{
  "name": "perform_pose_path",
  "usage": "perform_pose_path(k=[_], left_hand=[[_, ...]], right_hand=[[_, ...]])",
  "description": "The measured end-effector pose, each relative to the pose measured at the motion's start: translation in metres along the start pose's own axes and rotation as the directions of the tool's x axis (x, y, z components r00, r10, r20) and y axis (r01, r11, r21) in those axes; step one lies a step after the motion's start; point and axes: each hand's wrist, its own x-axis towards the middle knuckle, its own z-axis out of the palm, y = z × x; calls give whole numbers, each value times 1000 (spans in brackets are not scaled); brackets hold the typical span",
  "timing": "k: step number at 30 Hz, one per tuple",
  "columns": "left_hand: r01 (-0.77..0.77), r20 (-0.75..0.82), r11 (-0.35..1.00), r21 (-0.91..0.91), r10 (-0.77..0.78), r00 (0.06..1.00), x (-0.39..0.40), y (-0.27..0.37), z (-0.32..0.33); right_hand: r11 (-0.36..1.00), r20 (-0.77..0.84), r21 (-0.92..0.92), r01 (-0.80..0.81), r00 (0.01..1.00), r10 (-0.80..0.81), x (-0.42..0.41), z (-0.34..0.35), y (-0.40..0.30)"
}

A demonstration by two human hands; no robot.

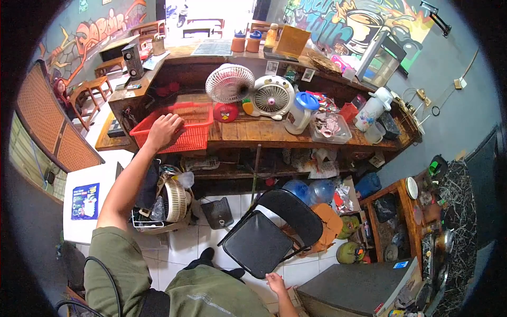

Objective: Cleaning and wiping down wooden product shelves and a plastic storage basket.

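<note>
On the wooden counter's left part sits a red plastic basket [194,136]. My left hand [165,127] is at its near rim, fingers curled over the edge; the palm side is hidden. To the basket's right are a red bird-shaped figure [225,112], a white table fan [229,83] and an animal-shaped fan [273,97]. Low by my body, my right hand [275,282] hangs with loosely bent fingers and nothing visible in it. It is just beside the front edge of a black padded folding chair [257,243]; whether it touches the seat is unclear.
A blue-lidded plastic pitcher [302,113], a clear tub of packets [330,128] and a floral vacuum flask [372,111] stand along the wooden counter [249,134]. Below sit a crate with a beige fan [176,200] and a black dustpan [218,213]. Another person [60,93] is beyond the lattice door.
</note>
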Motion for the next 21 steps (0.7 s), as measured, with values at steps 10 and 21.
perform_pose_path(k=[10, 21], left_hand=[[-31, -72, 969, -247, 14, 997, 13, 29, -127], [-262, -140, 769, -583, 223, 965, -15, 131, -142]], right_hand=[[989, 72, 81, 123, 989, -129, 18, 38, -67], [592, 116, 806, 5, 979, -166, -29, 16, -236]])
